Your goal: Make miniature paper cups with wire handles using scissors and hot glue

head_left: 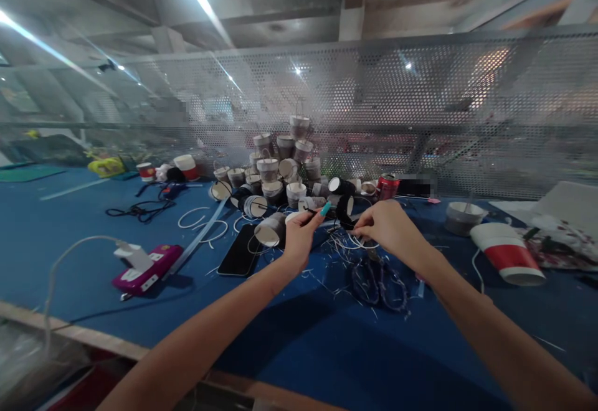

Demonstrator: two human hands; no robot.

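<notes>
Near the middle of the blue table, my left hand point(299, 236) pinches a thin black strand point(308, 210), its teal-nailed thumb pointing right. To its right, my right hand point(380, 227) has its fingertips closed at the lower end of a fuzzy black piece point(344, 212). Just behind the hands stand and lie many small grey and white cups point(271, 192), some stacked up in a pile. Below my right hand lie scissors point(380, 286) with dark loop handles, among white thread scraps point(334, 252). A black phone point(239, 252) lies left of my left hand.
A magenta power strip point(148, 271) with a white plug sits at the left. Further back are a black cable point(140, 212) and a yellow item point(106, 167). A red can point(387, 187) stands behind my right hand; a red-and-white cup point(508, 254) lies at the right. Perforated metal panel point(374, 106) behind.
</notes>
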